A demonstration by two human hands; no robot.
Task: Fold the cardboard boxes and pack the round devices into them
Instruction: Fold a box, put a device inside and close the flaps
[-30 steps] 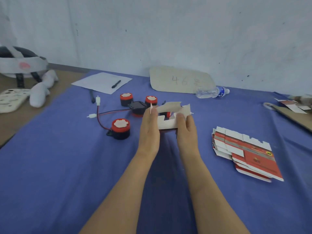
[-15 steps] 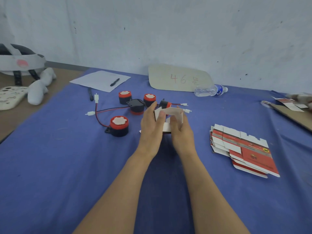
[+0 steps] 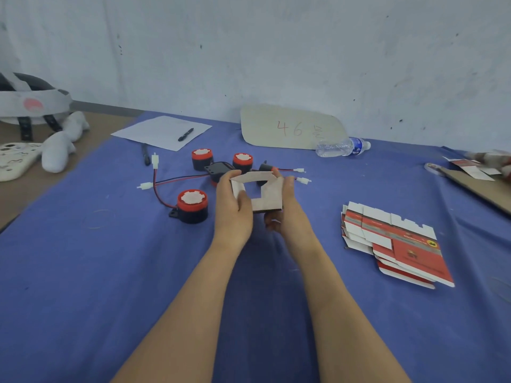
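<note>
A small cardboard box, opened into a square tube with its plain inside facing me, is held above the blue cloth. My left hand grips its left wall, thumb inside the opening. My right hand grips its right side, fingers curled underneath. Round black devices with red-and-white tops lie beyond: one to the left of my left hand, two more farther back, trailing red and black wires. A stack of flat red-and-white box blanks lies to the right.
At the back lie a white paper sheet with a pen, a cardboard sign marked 46 and a water bottle. A brown board sits at the far right. A helmet and white objects occupy the left table.
The flat box blank has been spread open into a square tube. Both hands moved slightly nearer to me and shifted their grip to the box's sides.
</note>
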